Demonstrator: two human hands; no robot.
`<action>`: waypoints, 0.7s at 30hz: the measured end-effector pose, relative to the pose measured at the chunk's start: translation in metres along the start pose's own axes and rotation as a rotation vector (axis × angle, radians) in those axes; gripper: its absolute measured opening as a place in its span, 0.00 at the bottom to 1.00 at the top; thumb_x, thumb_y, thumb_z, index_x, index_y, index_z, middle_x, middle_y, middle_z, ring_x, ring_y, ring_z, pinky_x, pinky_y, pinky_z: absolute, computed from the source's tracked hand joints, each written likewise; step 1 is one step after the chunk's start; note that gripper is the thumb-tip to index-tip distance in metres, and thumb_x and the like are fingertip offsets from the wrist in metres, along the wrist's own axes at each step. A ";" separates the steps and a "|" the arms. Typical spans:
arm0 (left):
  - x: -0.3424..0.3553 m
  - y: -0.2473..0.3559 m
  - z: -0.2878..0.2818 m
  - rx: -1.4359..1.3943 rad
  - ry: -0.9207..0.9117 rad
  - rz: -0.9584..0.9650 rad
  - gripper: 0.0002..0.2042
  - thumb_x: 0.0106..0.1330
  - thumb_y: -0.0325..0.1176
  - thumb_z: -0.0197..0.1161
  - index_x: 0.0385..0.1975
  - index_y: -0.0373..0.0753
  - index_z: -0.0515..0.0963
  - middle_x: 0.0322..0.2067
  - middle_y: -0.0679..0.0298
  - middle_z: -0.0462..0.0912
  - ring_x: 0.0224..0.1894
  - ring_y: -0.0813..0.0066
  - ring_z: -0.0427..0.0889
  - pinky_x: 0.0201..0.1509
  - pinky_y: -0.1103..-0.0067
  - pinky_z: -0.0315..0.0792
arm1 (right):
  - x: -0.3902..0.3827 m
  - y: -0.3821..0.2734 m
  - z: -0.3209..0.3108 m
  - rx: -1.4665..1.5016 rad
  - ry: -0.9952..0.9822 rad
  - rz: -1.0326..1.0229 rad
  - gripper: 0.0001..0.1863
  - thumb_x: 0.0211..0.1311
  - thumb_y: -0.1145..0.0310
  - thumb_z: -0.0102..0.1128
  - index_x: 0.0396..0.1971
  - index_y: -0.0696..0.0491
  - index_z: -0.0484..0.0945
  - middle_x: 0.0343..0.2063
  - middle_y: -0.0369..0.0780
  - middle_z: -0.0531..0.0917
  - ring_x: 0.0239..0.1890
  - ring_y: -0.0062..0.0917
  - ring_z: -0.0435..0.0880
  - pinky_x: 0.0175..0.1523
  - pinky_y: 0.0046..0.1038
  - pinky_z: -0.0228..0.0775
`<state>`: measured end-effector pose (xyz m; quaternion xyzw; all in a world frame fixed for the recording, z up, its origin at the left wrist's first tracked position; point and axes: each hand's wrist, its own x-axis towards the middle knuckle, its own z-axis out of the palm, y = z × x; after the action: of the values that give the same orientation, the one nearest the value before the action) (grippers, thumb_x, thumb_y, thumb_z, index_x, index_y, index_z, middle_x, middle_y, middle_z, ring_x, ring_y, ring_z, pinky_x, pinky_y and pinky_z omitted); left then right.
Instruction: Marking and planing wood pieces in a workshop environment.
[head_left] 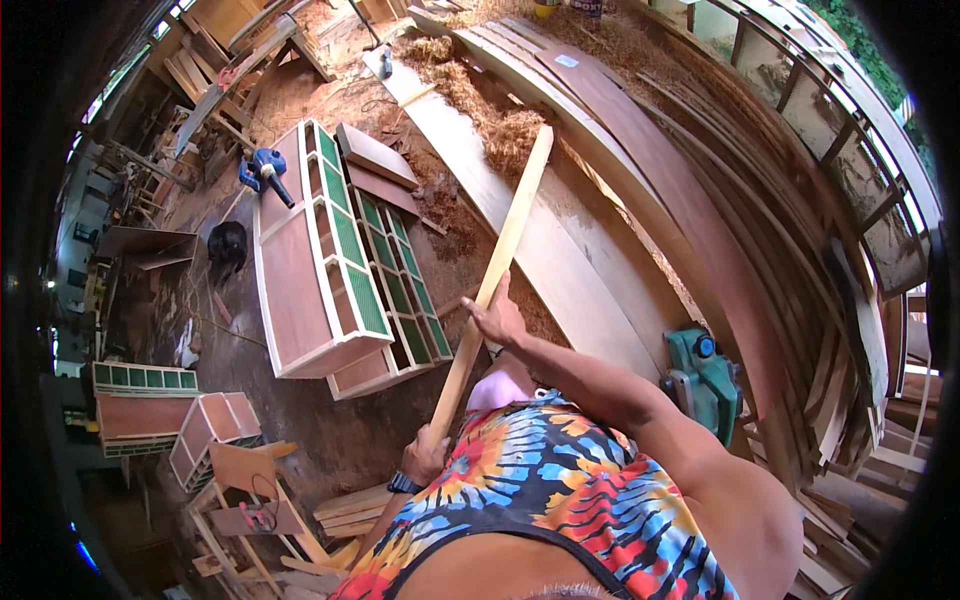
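A long, narrow, pale wooden plank [515,220] slants up and away from my waist, its far end over a heap of wood shavings [510,142]. My left hand [425,455], with a dark watch at the wrist, is closed around the plank's near end at my left side. Farther along, my right hand [497,318] grips the plank near its middle, thumb and fingers on either edge. Beyond it, a wide pale board [580,315] lies lengthwise.
Wooden cabinet frames with green slatted panels [352,255] stand left, a blue blower [265,175] on top. A black shape [228,247] lies past them. To my right are a teal machine [703,380] and stacked long boards [700,230]. A wooden stand [250,470] is lower left.
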<state>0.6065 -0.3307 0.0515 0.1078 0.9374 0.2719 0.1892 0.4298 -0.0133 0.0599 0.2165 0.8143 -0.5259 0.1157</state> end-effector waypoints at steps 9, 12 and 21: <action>0.113 0.058 -0.033 -0.157 0.172 0.107 0.21 0.70 0.40 0.60 0.55 0.31 0.70 0.38 0.37 0.83 0.43 0.33 0.81 0.41 0.51 0.76 | 0.056 -0.082 0.014 0.046 0.082 -0.226 0.59 0.63 0.37 0.61 0.78 0.53 0.34 0.59 0.64 0.66 0.57 0.56 0.76 0.61 0.47 0.73; 0.194 0.103 0.010 -0.483 0.250 0.217 0.22 0.71 0.40 0.59 0.58 0.32 0.70 0.44 0.39 0.82 0.48 0.37 0.82 0.48 0.57 0.76 | 0.090 -0.097 0.012 -0.124 0.104 -0.001 0.55 0.63 0.40 0.64 0.79 0.44 0.39 0.59 0.59 0.66 0.54 0.49 0.77 0.56 0.47 0.76; 0.278 0.174 0.174 -0.001 0.036 0.412 0.24 0.76 0.45 0.44 0.57 0.26 0.65 0.40 0.36 0.83 0.47 0.40 0.83 0.50 0.56 0.77 | 0.124 -0.009 -0.086 -0.590 0.294 -0.139 0.35 0.66 0.55 0.64 0.71 0.35 0.61 0.51 0.50 0.75 0.55 0.45 0.73 0.56 0.45 0.71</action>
<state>0.4439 -0.0202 -0.0706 0.2923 0.8987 0.3070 0.1128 0.3202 0.0899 0.0512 0.1911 0.9522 -0.2374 0.0184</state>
